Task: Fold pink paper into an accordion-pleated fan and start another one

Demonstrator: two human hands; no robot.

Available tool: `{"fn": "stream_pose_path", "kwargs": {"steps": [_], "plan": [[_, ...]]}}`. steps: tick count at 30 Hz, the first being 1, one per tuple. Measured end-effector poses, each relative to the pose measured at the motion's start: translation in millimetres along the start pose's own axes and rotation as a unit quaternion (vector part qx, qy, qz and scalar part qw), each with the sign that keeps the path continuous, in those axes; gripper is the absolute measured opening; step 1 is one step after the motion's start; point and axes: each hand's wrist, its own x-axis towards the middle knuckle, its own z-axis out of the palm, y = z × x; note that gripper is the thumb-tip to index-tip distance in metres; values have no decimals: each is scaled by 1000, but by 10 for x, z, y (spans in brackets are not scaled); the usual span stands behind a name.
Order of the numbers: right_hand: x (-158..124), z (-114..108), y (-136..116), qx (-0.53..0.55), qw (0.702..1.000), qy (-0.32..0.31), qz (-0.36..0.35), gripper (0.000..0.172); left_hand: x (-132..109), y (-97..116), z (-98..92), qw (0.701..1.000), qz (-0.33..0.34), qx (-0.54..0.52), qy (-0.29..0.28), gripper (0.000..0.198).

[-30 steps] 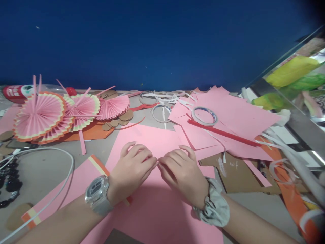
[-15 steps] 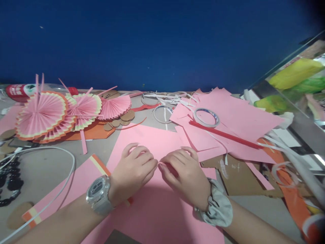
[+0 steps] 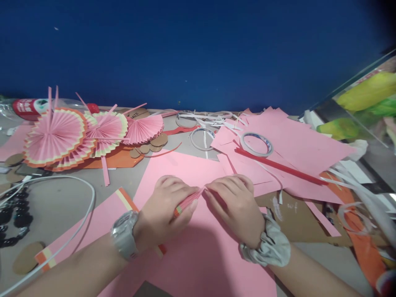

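Note:
Between my hands is a narrow folded strip of pleated pink paper [image 3: 189, 201], with an orange and yellow end showing in my left palm. My left hand [image 3: 170, 202] is closed around it, thumb below and fingers on top. The fingertips of my right hand [image 3: 233, 204] pinch its other end, and part of the strip is hidden behind them. Below both hands lies a large pink paper sheet [image 3: 198, 260]. A flat pink paper strip with orange and yellow edges [image 3: 89, 229] rests beside my left wrist.
Finished pleated paper fans [image 3: 55, 138] stand at the left near a plastic bottle [image 3: 27, 109]. Tape rolls [image 3: 256, 144], a red strip [image 3: 278, 165] and pink sheets [image 3: 303, 144] lie at the right over cardboard [image 3: 289, 218]. A white cable [image 3: 93, 198] curves at the left.
My left hand has turned so the pleated strip shows between its thumb and fingers. The fingertips have drawn slightly apart, and the whole view has shifted a little.

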Motion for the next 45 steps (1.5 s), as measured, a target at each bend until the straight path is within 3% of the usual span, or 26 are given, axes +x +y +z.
{"fn": "stream_pose_path", "kwargs": {"steps": [9,12,18,21,24,30,37,45], "plan": [[16,-38,54,-17,999,-2,27,4,5,-182,-75,996,-71,-36,42,28],[20,-29,55,-3,999,-9,39,4,-2,-199,-39,995,-92,6,37,53],[21,-26,135,-16,996,-55,73,14,-16,-261,-34,989,-115,78,58,26],[16,-49,217,-28,992,-80,91,29,-15,-337,-87,983,-135,98,79,26],[12,-74,290,-32,992,-88,89,34,-12,-408,-137,980,-144,101,95,30],[13,-89,347,-19,992,-82,92,21,-10,-500,-200,980,-144,102,95,34],[18,-91,410,10,992,-80,101,15,9,-559,-314,989,-109,85,46,27],[38,-113,422,23,991,-74,112,8,35,-549,-306,986,-114,77,97,20]]}}
